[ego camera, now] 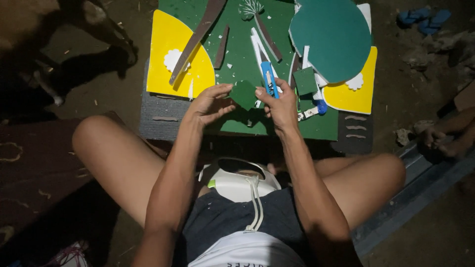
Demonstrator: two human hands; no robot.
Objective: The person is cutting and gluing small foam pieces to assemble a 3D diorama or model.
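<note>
Big green foam board (pixel 237 54) sits at 12 o'clock with a teal disc (pixel 331 37) and yellow pieces (pixel 170 54) on it. My left hand (pixel 210 104) and right hand (pixel 279 106) pinch a small green cutout (pixel 243 94) between them, dead centre. The right hand also grips a blue cutter (pixel 268 79).
</note>
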